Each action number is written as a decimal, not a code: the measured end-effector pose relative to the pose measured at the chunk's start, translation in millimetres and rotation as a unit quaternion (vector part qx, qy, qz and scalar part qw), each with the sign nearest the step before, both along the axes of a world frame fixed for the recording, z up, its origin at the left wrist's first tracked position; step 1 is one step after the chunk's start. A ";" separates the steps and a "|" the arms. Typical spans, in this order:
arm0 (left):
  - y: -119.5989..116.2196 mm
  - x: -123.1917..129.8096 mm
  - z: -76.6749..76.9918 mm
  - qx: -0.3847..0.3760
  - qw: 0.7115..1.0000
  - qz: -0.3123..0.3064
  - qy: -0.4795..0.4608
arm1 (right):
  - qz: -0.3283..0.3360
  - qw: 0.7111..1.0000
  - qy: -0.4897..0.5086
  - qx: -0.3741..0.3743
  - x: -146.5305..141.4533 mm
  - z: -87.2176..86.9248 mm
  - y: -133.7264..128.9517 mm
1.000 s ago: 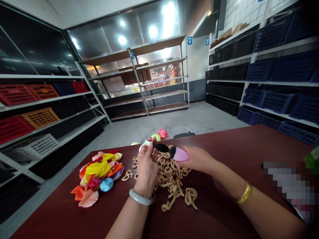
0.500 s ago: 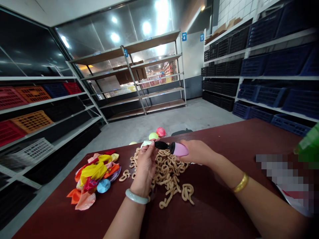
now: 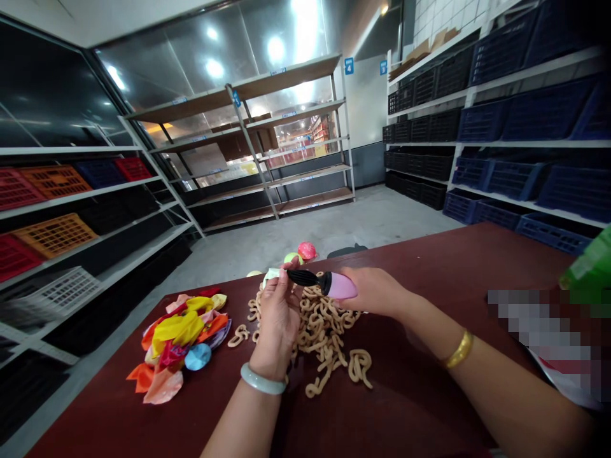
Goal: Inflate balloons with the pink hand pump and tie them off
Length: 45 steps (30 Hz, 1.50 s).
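Observation:
My left hand [image 3: 278, 316] is closed, pinching a pale green balloon [image 3: 272, 276] at the tip of a balloon pump. The pump [image 3: 341, 285] has a pink bulb and a black ribbed front part, and it lies nearly level between both hands. My right hand [image 3: 370, 290] is wrapped round the pink bulb from the right; its fingertips are partly hidden. Below the hands, a heap of tan, curled, rope-like pieces [image 3: 329, 331] spreads over the dark red table [image 3: 410, 394]. To the left lies a pile of limp coloured balloons [image 3: 179, 331].
A red rounded balloon [image 3: 307, 250] and a light green one [image 3: 293, 258] show beyond the table's far edge. A green object [image 3: 592, 270] and a blurred-out packet [image 3: 548, 343] are at the right. Shelves with blue crates [image 3: 515, 181] and orange crates [image 3: 57, 233] flank the room.
Both hands and the pump have shifted slightly left, and the pump's black end tilts up a little more. The view has moved slightly. Both grips stay closed.

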<state>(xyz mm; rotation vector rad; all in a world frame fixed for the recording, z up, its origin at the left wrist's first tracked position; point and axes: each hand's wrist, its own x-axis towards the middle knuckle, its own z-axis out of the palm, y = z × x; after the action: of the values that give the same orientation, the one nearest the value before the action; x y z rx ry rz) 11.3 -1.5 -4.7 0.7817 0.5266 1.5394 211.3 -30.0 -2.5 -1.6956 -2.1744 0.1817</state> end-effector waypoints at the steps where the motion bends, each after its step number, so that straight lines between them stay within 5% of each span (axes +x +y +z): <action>1: 0.3 0.5 -0.2 0.000 1.000 -0.003 -0.006 | 0.001 1.000 0.000 0.000 -0.3 0.2 -0.4; 21: 1.7 -3.2 3.6 0.062 0.998 0.002 -0.007 | 0.018 0.999 -0.023 -0.021 2.4 -0.2 1.5; 33: -9.5 14.6 -5.7 0.004 1.000 -0.007 -0.022 | 0.006 0.999 -0.047 0.023 1.5 -2.9 1.5; 45: -7.9 14.4 -8.2 0.035 0.999 0.017 -0.012 | 0.013 0.998 -0.047 0.035 -1.4 -1.8 0.3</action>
<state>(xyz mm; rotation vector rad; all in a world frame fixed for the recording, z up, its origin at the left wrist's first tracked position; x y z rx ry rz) 25.7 -9.4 -12.9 0.8106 0.4734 1.6046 209.9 -29.7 -4.3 -1.6679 -2.2442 0.0335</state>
